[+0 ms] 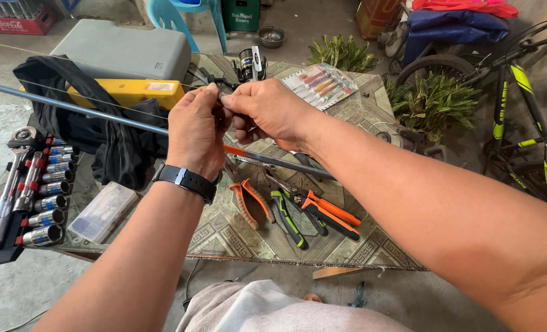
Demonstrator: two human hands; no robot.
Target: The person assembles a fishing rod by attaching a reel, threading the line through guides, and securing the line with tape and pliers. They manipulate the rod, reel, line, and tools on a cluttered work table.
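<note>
Lap: grey cloth point(267, 307) at the bottom edge, nearest the camera, just below the tabletop point(249, 243).
Left hand point(198, 132): closed, wearing a black wristwatch point(186, 181); its fingertips pinch at a small fitting on the fishing rod point(70, 106), and the palm hides how much of the rod it grips.
Right hand point(266, 110): closed; thumb and forefinger meet the left hand's fingertips at the same spot. What lies between them is too small to tell.
Fishing rod: a thin grey shaft that runs in from the left edge above the tabletop, passes behind both hands and continues down to the right with an orange band.
Handling: the rod looks light, stiff along its length but slender, so probably easy to snap if bent; its small fittings look delicate. The thicker section near the orange band seems the safer place to hold.
Reel point(250, 64): black and silver, on the tabletop beyond the hands.
Pliers point(319, 212): orange-and-black pairs and a green-handled cutter, near the front of the tabletop.
Socket set point(37, 193): in a black tray at the left.
Lure pack point(319, 83): clear packet of coloured lures, far right of the tabletop.
</note>
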